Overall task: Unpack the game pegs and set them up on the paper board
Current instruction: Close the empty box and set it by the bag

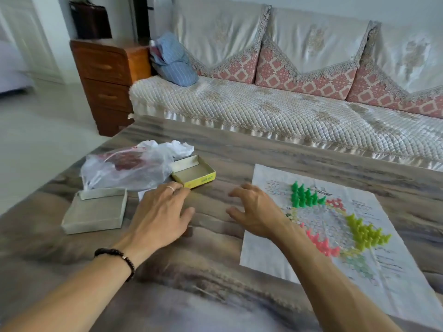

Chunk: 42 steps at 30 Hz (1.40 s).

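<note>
Standing on creased paper board [271, 255]: dark green plastic pegs [305, 196], lime pegs [365, 232], pink pegs [322, 243]. Both hands, left hand [160, 213] and right hand [255, 210], spread, hold nothing; yellow cardboard box [194, 172] looks emptied.

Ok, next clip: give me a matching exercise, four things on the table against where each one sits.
Things:
1. dark green pegs
2. pink pegs
3. yellow box
4. grey lid

Places:
A. left of the left hand
B. far corner of the board
C. beside the plastic bag, beyond the left hand
D. near side of the board, by the right forearm

Pairs: 1-B, 2-D, 3-C, 4-A
</note>
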{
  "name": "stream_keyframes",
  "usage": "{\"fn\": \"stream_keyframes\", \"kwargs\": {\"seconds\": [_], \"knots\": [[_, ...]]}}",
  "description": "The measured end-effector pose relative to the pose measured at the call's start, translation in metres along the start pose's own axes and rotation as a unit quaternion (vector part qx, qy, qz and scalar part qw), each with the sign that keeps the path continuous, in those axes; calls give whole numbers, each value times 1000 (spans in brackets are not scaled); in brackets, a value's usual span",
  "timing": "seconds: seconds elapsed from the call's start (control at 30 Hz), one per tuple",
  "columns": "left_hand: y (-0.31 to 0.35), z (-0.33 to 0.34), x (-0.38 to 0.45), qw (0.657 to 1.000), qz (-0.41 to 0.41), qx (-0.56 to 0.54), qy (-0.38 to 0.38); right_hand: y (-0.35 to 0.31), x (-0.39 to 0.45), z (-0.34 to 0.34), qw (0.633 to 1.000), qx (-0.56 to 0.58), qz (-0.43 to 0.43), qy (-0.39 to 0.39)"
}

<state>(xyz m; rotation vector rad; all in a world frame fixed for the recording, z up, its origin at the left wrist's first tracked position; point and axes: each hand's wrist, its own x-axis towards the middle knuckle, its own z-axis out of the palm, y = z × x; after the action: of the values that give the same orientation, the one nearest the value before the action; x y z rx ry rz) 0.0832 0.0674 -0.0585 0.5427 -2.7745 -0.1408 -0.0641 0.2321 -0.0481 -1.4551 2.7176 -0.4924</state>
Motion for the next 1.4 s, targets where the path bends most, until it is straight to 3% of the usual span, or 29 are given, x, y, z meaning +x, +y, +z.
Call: {"fn": "stream_keyframes", "kwargs": {"seconds": [0.13, 0.3, 0.57, 0.77, 1.0, 1.13, 1.27, 1.4], "knots": [[-48, -2, -6, 999, -49, 4, 8, -46, 32, 29, 999, 28, -32, -19], [-78, 6, 1, 998, -44, 39, 1, -87, 63, 58, 997, 59, -42, -19], [-82, 13, 27, 994, -42, 83, -53, -91, 78, 79, 997, 58, -45, -6], [-79, 9, 33, 990, 38, 130, -45, -89, 73, 74, 998, 42, -51, -22], [-101, -22, 23, 985, 106, 66, 116, -97, 71, 65, 993, 115, -14, 16], [-133, -46, -5, 978, 89, 77, 173, -127, 80, 65, 987, 153, -30, 41], [-165, -50, -38, 980, 88, 106, 143, -165, 88, 77, 982, 161, -83, 44], [-181, -29, -60, 988, 84, 63, 115, -186, 94, 95, 983, 118, -140, 30]]}}
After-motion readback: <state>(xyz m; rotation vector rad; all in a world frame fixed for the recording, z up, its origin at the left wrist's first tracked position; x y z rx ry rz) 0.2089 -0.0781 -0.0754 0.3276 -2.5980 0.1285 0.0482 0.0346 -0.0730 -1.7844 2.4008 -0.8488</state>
